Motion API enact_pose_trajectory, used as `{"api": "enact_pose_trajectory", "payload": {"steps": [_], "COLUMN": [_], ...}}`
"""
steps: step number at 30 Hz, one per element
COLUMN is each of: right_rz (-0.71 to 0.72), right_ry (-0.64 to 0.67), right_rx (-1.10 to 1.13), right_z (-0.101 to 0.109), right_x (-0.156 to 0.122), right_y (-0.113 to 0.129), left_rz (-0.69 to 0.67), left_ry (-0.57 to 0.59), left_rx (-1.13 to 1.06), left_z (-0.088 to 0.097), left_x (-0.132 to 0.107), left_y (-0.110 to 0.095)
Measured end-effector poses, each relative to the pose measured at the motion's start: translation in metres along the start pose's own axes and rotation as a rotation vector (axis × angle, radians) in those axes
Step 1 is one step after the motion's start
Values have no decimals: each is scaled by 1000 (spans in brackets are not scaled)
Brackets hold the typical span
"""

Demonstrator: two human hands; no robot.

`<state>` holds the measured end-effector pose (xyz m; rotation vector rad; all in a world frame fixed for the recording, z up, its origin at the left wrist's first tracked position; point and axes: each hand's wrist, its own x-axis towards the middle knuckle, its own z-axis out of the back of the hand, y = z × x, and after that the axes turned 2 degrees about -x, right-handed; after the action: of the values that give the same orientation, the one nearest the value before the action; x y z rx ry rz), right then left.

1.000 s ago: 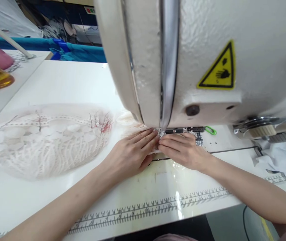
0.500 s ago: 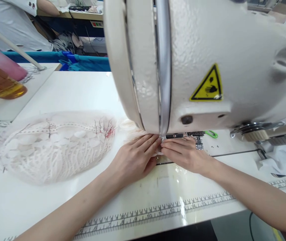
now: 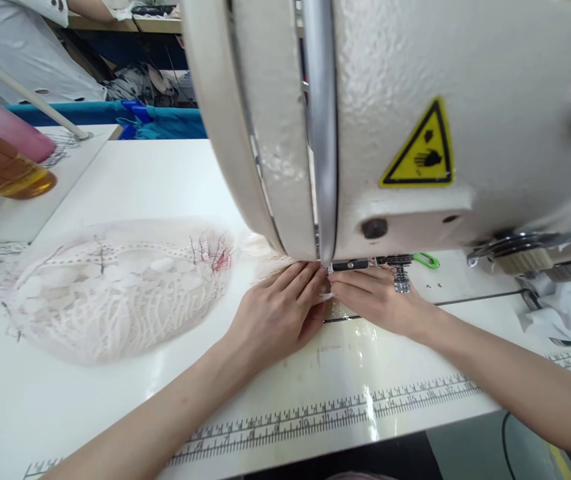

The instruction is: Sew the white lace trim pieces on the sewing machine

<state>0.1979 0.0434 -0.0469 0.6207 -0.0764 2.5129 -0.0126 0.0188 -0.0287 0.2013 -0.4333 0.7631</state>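
Observation:
At the foot of a cream sewing machine (image 3: 395, 60), both of my hands work close together on a small piece of thin white fabric (image 3: 325, 296). My left hand (image 3: 278, 310) bends over it from the left, fingers pressed together and thumb tucked beneath. From the right, my right hand (image 3: 380, 300) pinches toward the same spot, its fingertips beside the presser foot area. Most of the cloth is covered by my fingers and the machine head. Pale frilly fabric (image 3: 260, 257) shows behind my left hand.
A white lace piece with loose dark and red threads (image 3: 115, 300) lies left on the table. A printed ruler (image 3: 305, 427) runs along the front edge. Thread cones (image 3: 10, 163) stand far left, a green clip-like item (image 3: 425, 261) behind my right hand. Another person's sleeve (image 3: 50, 10) shows beyond.
My view has shifted slightly, and the machine head looks larger and nearer. Both hands have moved a little to the right, still together at the fabric; a white edge now shows between them.

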Motion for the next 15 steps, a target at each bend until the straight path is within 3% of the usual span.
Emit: {"api": "enact_pose_trajectory", "payload": {"steps": [10,15], "right_rz": [-35,-72], "right_ry": [-28,-56], "right_rx": [-210,-148], "right_z": [12,13], "right_x": [3,3], "right_y": [4,1], "left_rz": [44,50], "left_ry": [29,32], "left_rx": [21,-2], "left_z": [-1,-1], "left_x": [1,1], "left_y": [-3,-4]}}
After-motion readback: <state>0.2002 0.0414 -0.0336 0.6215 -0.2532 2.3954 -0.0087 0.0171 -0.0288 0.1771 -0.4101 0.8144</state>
